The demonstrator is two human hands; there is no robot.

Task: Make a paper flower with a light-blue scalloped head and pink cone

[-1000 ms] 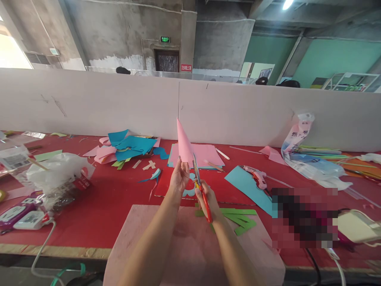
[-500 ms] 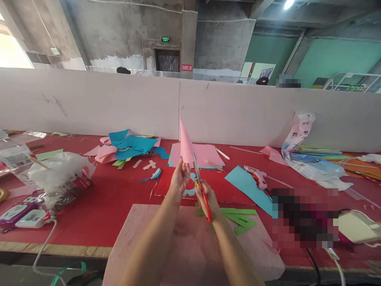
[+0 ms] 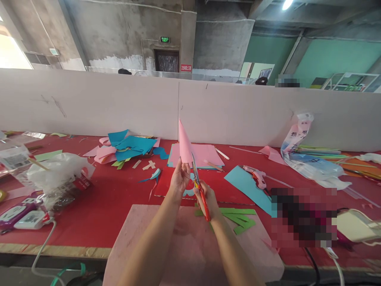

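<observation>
Held upright in my left hand (image 3: 180, 177) is a pink paper (image 3: 185, 145), folded or rolled to a point at its top. My fingers are closed on its lower end. In my right hand (image 3: 209, 198) are scissors (image 3: 203, 203) with red handles, their blades pointing up along the paper's right edge. Whether the blades are cutting into the paper, I cannot tell. Below and behind the hands lies a red board (image 3: 232, 192) with a light blue scalloped paper shape (image 3: 189, 192) on it, partly hidden by my hands.
Green paper strips (image 3: 238, 216) lie on the pink board (image 3: 143, 238) nearest me. A pink glue gun (image 3: 257, 174) rests by a blue sheet (image 3: 244, 186) on the right. Blue and pink scraps (image 3: 131, 147) are heaped back left. A white partition (image 3: 119, 103) stands behind.
Both hands keep nearly the same pose on the pink paper and scissors. The whole view has shifted very slightly; nothing else visibly differs.
</observation>
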